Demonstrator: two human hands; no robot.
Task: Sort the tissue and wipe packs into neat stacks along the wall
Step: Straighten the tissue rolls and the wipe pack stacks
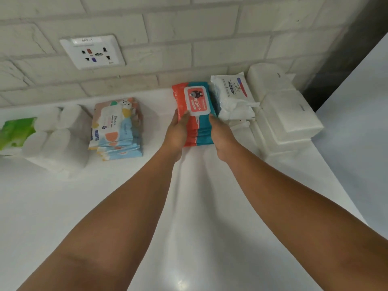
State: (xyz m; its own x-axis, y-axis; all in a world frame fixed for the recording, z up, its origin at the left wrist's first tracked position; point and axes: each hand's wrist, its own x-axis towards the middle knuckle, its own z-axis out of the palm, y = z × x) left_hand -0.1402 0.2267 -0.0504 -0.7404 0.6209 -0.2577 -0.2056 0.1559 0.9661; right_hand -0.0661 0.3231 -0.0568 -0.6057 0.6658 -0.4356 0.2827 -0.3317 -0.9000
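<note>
Step in hand, by my reading: squaring the red stack (195,114) and seating it in its slot along the wall (189,59).

Left hand (176,131) clasps the stack's left side, thumb over the top pack beside the lid. Right hand (222,137) clasps the right side, thumb on the top edge; the fingers of both are mostly hidden behind the packs. The stack lies between the two hands at the far middle of the tabletop (189,217), its far end close to the wall. Whether it touches, I cannot tell.

To do it well:
- Squeeze evenly from both sides so the pack edges line up. The film wrap looks slick, so upper packs may skid.
- Slide the whole pile back instead of lifting it.
- Watch the right side: the white pack (233,97) sits just beside the stack, on top of other packs, and could be nudged askew.
- Let go of both sides together.

Elsewhere in the row: pastel stack (117,129) left of the hands, well apart; rolls (56,139) and a green pack (14,131) far left; tissue packs (287,114) far right.
</note>
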